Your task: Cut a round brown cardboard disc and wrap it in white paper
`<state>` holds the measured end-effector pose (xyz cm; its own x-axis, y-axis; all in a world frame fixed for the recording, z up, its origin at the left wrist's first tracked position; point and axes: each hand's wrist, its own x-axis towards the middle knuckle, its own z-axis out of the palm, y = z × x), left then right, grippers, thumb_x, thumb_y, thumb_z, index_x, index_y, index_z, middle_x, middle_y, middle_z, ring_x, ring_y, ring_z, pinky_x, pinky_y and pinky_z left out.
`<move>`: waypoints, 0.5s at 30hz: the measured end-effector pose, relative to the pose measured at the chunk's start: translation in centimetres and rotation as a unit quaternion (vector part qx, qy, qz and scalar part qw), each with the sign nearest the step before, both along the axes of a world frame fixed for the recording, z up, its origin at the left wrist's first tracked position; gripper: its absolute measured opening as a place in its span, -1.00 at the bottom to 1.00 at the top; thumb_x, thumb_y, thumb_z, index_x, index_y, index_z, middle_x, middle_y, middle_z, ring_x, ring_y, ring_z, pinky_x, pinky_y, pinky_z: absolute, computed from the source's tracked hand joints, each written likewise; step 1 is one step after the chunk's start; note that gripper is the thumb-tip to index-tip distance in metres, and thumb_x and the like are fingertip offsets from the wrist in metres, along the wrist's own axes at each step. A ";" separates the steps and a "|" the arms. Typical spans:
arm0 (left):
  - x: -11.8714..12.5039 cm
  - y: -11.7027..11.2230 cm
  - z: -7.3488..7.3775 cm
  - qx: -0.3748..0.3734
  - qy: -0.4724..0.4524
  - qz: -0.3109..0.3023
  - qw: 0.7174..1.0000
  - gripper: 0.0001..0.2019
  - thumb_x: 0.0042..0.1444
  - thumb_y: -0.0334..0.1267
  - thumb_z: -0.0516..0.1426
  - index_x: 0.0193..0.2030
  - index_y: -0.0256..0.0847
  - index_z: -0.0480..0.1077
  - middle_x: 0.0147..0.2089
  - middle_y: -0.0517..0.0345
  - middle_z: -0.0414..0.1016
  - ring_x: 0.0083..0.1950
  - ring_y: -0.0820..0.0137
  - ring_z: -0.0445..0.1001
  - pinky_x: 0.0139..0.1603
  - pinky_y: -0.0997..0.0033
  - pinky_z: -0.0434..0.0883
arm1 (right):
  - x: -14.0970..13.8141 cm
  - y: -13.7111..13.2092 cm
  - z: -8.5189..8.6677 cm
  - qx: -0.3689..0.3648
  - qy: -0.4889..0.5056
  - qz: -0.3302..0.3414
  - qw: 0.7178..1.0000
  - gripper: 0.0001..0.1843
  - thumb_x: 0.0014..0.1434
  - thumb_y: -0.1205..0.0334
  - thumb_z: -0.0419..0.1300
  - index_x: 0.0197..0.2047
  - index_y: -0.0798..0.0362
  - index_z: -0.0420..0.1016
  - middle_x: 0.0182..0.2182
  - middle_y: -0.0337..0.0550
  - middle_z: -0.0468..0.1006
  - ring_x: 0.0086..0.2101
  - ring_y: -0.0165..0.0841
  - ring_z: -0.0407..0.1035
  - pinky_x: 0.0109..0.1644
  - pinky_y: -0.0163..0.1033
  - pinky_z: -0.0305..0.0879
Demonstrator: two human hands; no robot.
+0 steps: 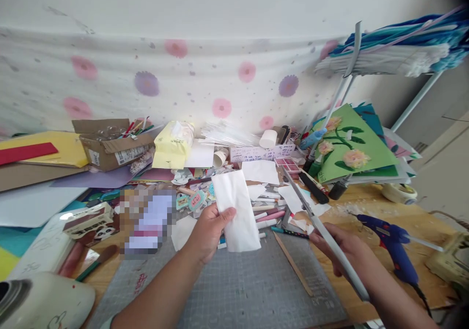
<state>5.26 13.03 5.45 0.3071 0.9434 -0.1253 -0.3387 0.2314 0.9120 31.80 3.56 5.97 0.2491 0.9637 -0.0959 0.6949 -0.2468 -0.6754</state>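
My left hand (212,229) grips a folded sheet of white tissue paper (237,214), thumb on its near face and fingers behind it. The sheet is held up above the grey cutting mat (252,290). To the right, my right hand (339,251) is closed around scissors (326,238), which appear edge-on. Their narrow dark tip points up and away to the left, toward the clutter; the pale handle runs back over the hand. A gap separates the scissors from the tissue. On the mat between the hands lies a thin wooden stick (293,265).
Pens, paper scraps and stickers crowd the mat's far side. A blue glue gun (394,246) lies right, its cord trailing off the edge. At left are a blurred phone (148,224), a small panda box (91,224) and a white jar (47,299). A cardboard box (115,145) stands behind.
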 end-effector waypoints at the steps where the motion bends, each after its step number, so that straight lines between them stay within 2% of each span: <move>1: 0.0 0.0 0.1 -0.006 -0.005 0.007 1.000 -0.68 -0.10 -0.13 0.35 -0.23 -0.29 0.54 -0.34 0.05 0.62 -0.33 0.36 0.52 -0.30 0.44 0.42 | 0.8 0.3 0.4 -0.020 -0.104 -0.016 0.994 -0.61 0.09 -0.18 0.06 -0.43 -0.03 0.41 -0.59 -0.16 0.50 -0.52 -0.17 0.46 -0.50 -0.22 0.24; 3: 0.1 -0.1 0.2 -0.017 -0.019 0.015 1.000 -0.67 -0.12 -0.14 0.36 -0.24 -0.30 0.54 -0.35 0.06 0.62 -0.35 0.37 0.51 -0.31 0.45 0.41 | 1.5 0.7 0.3 -0.056 -0.258 -0.035 0.964 -0.64 0.12 -0.13 0.02 -0.44 -0.04 0.39 -0.46 -0.03 0.61 -0.36 -0.01 0.52 -0.41 -0.13 0.26; 5: 0.2 -0.2 0.3 -0.023 -0.033 0.019 0.999 -0.67 -0.15 -0.16 0.37 -0.25 -0.30 0.53 -0.35 0.07 0.62 -0.36 0.38 0.51 -0.32 0.45 0.41 | 1.5 0.9 -0.8 -0.082 -0.318 -0.039 0.944 -0.63 0.16 -0.11 -0.04 -0.37 -0.04 0.39 -0.37 0.04 0.64 -0.29 0.05 0.54 -0.37 -0.08 0.28; 10: 0.5 -0.6 0.3 -0.034 -0.037 0.023 0.998 -0.66 -0.20 -0.15 0.39 -0.30 -0.32 0.53 -0.42 0.06 0.60 -0.42 0.39 0.49 -0.35 0.42 0.42 | 2.1 0.8 -4.8 -0.065 -0.289 -0.033 0.955 -0.53 0.13 -0.20 -0.01 -0.16 -0.01 0.41 -0.30 0.08 0.65 -0.28 0.05 0.55 -0.29 -0.01 0.34; 13: 0.6 -0.7 0.1 -0.041 -0.035 0.028 0.998 -0.61 -0.23 -0.13 0.39 -0.27 -0.32 0.53 -0.39 0.04 0.61 -0.41 0.38 0.50 -0.33 0.42 0.42 | 3.4 0.8 -6.8 -0.020 -0.262 -0.028 0.965 -0.50 0.10 -0.25 0.02 -0.21 0.00 0.44 -0.35 0.06 0.63 -0.34 0.05 0.53 -0.32 0.01 0.35; 15: 0.7 -0.8 0.1 -0.053 -0.038 0.020 0.998 -0.63 -0.23 -0.14 0.39 -0.29 -0.33 0.53 -0.40 0.03 0.61 -0.40 0.37 0.50 -0.34 0.42 0.42 | 3.8 0.7 -6.9 0.036 -0.242 -0.022 0.969 -0.55 0.09 -0.22 0.04 -0.26 -0.01 0.46 -0.34 0.07 0.60 -0.34 0.07 0.51 -0.27 0.06 0.36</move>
